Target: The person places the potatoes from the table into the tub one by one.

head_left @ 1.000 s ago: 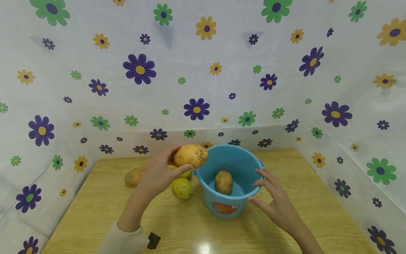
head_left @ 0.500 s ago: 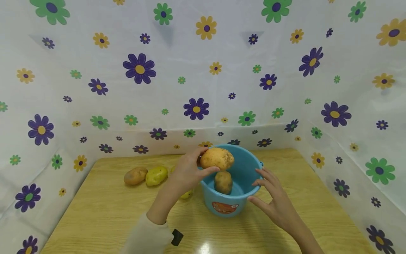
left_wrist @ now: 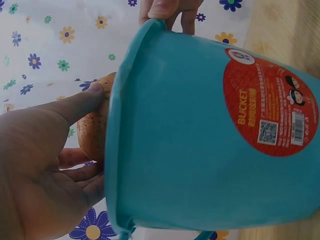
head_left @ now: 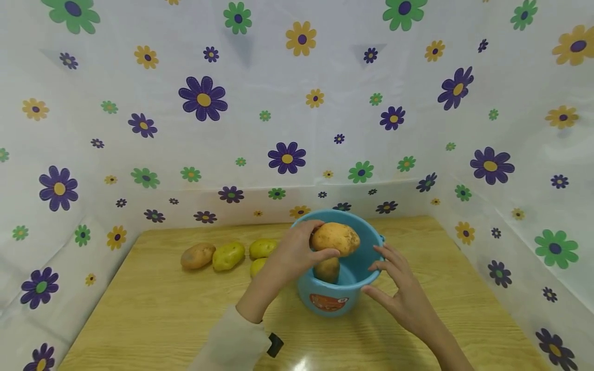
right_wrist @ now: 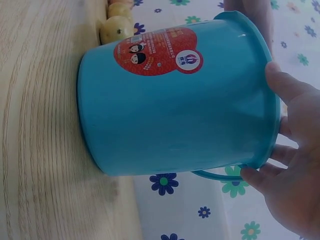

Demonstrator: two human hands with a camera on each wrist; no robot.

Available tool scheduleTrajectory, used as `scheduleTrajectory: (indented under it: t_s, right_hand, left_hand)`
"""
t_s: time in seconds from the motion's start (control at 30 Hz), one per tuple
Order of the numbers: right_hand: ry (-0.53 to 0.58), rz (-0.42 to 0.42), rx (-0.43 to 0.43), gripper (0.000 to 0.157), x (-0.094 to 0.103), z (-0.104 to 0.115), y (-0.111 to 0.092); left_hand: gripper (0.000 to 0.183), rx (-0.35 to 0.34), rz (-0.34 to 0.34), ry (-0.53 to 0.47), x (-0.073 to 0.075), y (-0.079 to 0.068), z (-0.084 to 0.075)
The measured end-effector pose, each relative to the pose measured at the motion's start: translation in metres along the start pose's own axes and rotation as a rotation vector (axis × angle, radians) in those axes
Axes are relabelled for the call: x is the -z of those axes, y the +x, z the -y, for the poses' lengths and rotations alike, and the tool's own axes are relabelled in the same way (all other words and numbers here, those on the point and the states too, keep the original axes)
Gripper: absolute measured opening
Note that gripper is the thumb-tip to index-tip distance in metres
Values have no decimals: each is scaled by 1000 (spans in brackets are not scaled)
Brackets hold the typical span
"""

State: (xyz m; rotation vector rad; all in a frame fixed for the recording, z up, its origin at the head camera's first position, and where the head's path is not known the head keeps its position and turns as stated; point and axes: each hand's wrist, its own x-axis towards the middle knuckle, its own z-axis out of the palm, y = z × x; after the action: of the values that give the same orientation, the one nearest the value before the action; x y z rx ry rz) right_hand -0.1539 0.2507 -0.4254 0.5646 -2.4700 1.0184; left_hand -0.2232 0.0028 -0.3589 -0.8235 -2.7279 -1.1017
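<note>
My left hand (head_left: 292,252) holds a tan potato (head_left: 336,239) between thumb and fingers, over the mouth of a blue bucket (head_left: 303,288). The left wrist view shows part of this potato (left_wrist: 91,130) behind the bucket's rim. A second, browner potato (head_left: 327,271) lies inside the bucket, its top covered by the held one. At the bucket's right side, my right hand (head_left: 402,296) grips the rim, with the thumb outside and fingertips reaching over the edge, as the right wrist view also shows. The bucket stands upright on the table.
Left of the bucket on the wooden table (head_left: 139,309) lie a brown potato (head_left: 198,256) and several yellow-green fruits (head_left: 229,256), one partly hidden by my left arm. A white flowered cloth (head_left: 250,129) hangs behind and at both sides. The bucket's handle (right_wrist: 215,176) hangs down.
My left hand has carried the potato rightward from beside the bucket to over its opening, slightly lower now. The yellow-green fruits behind the arm came into view. My right hand stayed at the rim.
</note>
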Motion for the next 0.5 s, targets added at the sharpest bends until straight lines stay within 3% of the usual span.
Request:
scheduleTrajectory:
  t_s: [0.27, 0.5]
  right_hand:
    - [4, 7, -1, 33, 1, 0, 0]
    - [6, 8, 0, 33, 1, 0, 0]
  left_hand:
    - [78, 59, 48, 17, -15, 4, -2]
    - [78, 71, 48, 48, -21, 5, -2]
